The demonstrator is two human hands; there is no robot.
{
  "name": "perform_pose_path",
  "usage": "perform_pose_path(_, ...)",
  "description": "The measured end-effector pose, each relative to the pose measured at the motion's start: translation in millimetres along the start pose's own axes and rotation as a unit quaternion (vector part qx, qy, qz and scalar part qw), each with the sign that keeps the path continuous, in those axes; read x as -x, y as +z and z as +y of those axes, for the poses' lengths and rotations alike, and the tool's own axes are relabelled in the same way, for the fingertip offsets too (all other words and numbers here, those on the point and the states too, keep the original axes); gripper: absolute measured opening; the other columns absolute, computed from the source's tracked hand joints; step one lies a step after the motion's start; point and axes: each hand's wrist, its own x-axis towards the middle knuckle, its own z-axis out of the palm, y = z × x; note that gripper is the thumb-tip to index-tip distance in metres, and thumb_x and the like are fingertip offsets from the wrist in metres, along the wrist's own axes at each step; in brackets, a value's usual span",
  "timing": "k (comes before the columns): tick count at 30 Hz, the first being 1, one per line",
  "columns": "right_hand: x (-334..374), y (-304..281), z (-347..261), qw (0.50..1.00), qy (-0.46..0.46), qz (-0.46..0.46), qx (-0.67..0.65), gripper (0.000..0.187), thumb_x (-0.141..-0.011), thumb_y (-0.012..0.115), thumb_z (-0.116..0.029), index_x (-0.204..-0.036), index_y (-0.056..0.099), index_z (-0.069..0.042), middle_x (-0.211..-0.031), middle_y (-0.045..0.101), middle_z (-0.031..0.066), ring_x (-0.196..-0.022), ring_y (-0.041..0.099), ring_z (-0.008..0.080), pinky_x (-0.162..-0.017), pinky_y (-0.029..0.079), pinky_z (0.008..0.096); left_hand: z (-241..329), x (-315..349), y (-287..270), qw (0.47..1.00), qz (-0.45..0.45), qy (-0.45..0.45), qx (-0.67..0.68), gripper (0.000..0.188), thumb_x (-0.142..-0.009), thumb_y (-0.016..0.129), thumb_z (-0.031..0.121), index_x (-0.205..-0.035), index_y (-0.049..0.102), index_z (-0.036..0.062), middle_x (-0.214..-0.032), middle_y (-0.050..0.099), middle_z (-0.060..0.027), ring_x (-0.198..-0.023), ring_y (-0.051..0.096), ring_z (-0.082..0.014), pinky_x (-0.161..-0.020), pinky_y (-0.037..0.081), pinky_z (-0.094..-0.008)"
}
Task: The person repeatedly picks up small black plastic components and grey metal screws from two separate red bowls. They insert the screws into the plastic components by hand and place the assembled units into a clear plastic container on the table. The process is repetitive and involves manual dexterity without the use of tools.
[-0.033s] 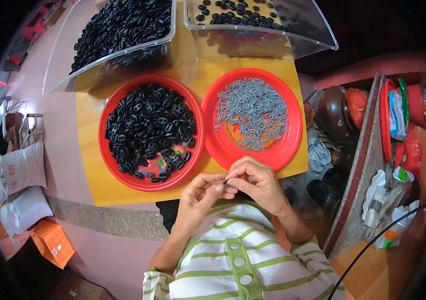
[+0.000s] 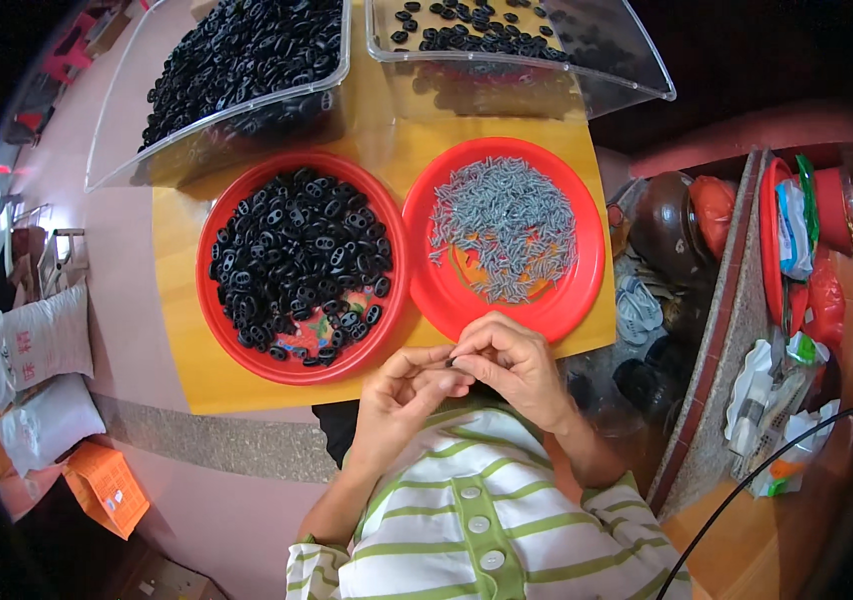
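Note:
My left hand (image 2: 397, 398) and my right hand (image 2: 517, 368) meet at the table's near edge, just in front of my striped shirt. Their fingertips pinch together round a small black piece (image 2: 451, 364), mostly hidden by the fingers. Ahead and to the left, a red basin (image 2: 205, 290) holds many black oval pieces (image 2: 297, 240) with two holes each. A red plate (image 2: 595, 255) beside it, just beyond my right hand, carries a heap of small grey screws (image 2: 512, 215).
Two clear plastic bins (image 2: 247, 104) (image 2: 507, 60) of black pieces stand at the table's (image 2: 179, 350) far side. White sacks (image 2: 42, 335) and an orange basket (image 2: 107, 490) lie on the left floor. At right are a brown jar (image 2: 669, 215), a ledge (image 2: 712, 330) and a black cable (image 2: 747, 485).

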Motion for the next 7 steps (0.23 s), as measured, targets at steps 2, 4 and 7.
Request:
perform_pose_path(2, -1, 4, -8, 1.0, 0.008, 0.007, -0.028, 0.005, -0.082, 0.063, 0.0, -0.087, 0.064, 0.001, -0.089, 0.059, 0.0065, -0.073, 0.057, 0.0101, -0.063, 0.045, 0.0223, -3, 1, -2, 0.999, 0.022, 0.005, -0.038, 0.021, -0.089, 0.055, 0.0, -0.11, 0.054, -0.0071, -0.095, 0.065, -0.0169, -0.086, 0.066, -0.0198, -0.078, 0.055, -0.0291)
perform_pose_path(4, -7, -2, -4, 0.996, -0.062, -0.002, 0.072, 0.005, -0.083, 0.062, -0.002, -0.087, 0.064, 0.001, -0.087, 0.06, 0.0074, -0.074, 0.058, 0.0115, -0.063, 0.046, 0.0229, -3, 0, -3, 0.998, 0.041, 0.005, -0.056, 0.019, -0.089, 0.055, -0.001, -0.108, 0.056, -0.0073, -0.094, 0.065, -0.0168, -0.085, 0.066, -0.0198, -0.077, 0.055, -0.0283)
perform_pose_path(7, -24, -9, -13, 0.965, -0.109, 0.047, 0.234, 0.007, -0.085, 0.06, -0.005, -0.088, 0.064, 0.0, -0.087, 0.063, 0.0098, -0.076, 0.062, 0.018, -0.066, 0.048, 0.0256, -1, -3, -3, 0.997, 0.055, 0.001, -0.056, 0.016, -0.09, 0.054, -0.001, -0.105, 0.058, -0.0071, -0.093, 0.066, -0.0166, -0.083, 0.067, -0.02, -0.076, 0.056, -0.0276)
